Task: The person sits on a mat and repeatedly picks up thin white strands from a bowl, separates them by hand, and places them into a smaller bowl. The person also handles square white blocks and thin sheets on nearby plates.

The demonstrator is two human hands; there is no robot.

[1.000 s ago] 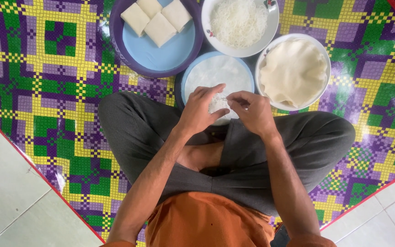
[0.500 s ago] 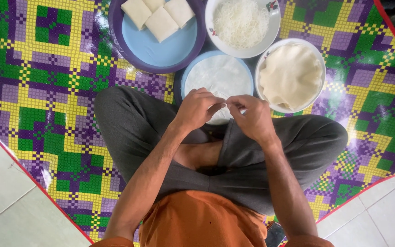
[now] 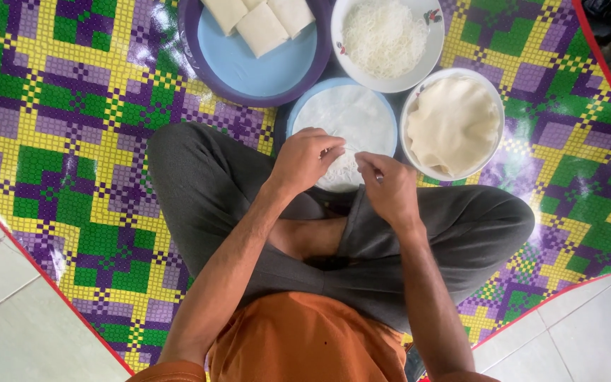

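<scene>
thin white wrapper (image 3: 344, 117) in both pinched grips

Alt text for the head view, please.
Seated cross-legged on a patterned mat, a person's left hand and right hand work a thin white wrapper on a blue plate. Beyond sit a plate of folded rolls, a noodle bowl and a bowl of wrappers.

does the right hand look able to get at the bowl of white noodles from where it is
Probably yes: the right hand sits at the wrapper plate, and the noodle bowl lies just beyond it with nothing standing between.
</scene>
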